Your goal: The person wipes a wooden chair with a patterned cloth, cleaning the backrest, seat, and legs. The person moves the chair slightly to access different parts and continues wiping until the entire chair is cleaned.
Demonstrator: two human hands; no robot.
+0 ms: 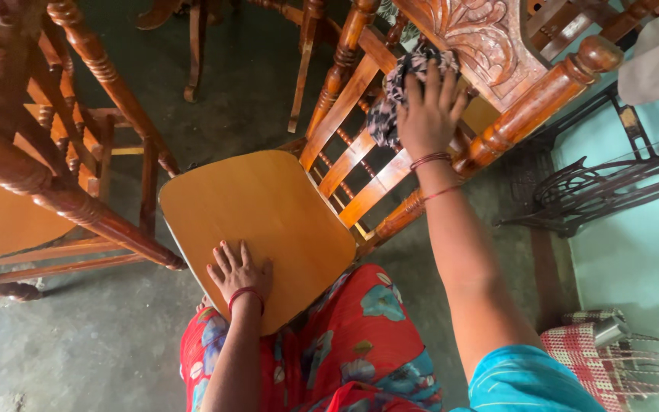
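Our right hand (429,111) presses a patterned cloth (392,95) against the chair's back slats (360,156), fingers spread; our left hand (239,273) lies flat on the seat's (261,217) near edge.

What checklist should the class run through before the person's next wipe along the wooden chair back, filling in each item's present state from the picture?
1. Left hand steadies the chair: ok, palm flat on the front edge of the seat.
2. Right hand has the cloth: ok, fingers pressed on the dark patterned cloth against the chair back.
3. Grip on the cloth is firm: cannot tell, the hand lies over it with fingers spread.
4. Seat is free of objects: ok, only the left hand is on it.
5. Neighbouring chair stands apart: ok, a gap of floor shows between them.
6. All chair feet rest on the floor: cannot tell, hidden under the seat.
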